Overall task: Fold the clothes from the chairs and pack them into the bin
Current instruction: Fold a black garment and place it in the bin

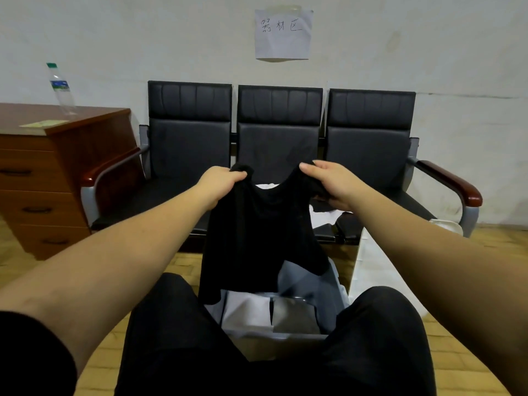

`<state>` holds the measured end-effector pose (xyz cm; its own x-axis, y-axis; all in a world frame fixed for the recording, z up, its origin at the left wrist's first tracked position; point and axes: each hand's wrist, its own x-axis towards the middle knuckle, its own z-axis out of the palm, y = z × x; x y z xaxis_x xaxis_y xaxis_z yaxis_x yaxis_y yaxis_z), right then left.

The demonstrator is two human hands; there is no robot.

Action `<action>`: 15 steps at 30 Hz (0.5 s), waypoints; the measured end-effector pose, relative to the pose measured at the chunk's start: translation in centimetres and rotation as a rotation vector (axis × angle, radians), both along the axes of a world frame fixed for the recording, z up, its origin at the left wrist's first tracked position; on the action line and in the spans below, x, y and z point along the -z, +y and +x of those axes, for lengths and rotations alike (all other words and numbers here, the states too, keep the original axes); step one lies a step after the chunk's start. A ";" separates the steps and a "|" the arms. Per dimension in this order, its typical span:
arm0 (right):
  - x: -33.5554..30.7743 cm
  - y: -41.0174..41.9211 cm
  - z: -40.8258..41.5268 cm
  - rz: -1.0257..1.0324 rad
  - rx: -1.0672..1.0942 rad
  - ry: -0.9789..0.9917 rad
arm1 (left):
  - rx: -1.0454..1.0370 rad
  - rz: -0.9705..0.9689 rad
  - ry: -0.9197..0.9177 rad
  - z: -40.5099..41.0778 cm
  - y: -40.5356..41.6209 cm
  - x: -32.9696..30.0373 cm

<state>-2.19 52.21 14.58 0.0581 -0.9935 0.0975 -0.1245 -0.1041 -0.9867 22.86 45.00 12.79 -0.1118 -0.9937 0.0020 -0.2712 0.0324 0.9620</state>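
Observation:
I hold a black garment (257,235) up in front of me. My left hand (221,185) grips its upper left corner, and my right hand (328,184) grips its upper right corner. The cloth hangs down over a grey bin (331,295) that stands on the floor between my knees. Inside the bin lie folded white clothes (245,312) and a grey piece (294,315). A white garment (325,217) lies on the middle seat of the row of black chairs (280,132), mostly hidden behind the black one.
A wooden drawer cabinet (54,172) stands at the left with a plastic water bottle (61,90) on top. Another white cloth (445,225) lies by the right chair's armrest. A paper sign (283,32) hangs on the wall.

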 end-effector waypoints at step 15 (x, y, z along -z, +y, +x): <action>-4.4 -1.7 3.7 -0.139 0.166 -0.137 | 0.031 0.381 0.240 -5.7 7.8 8.8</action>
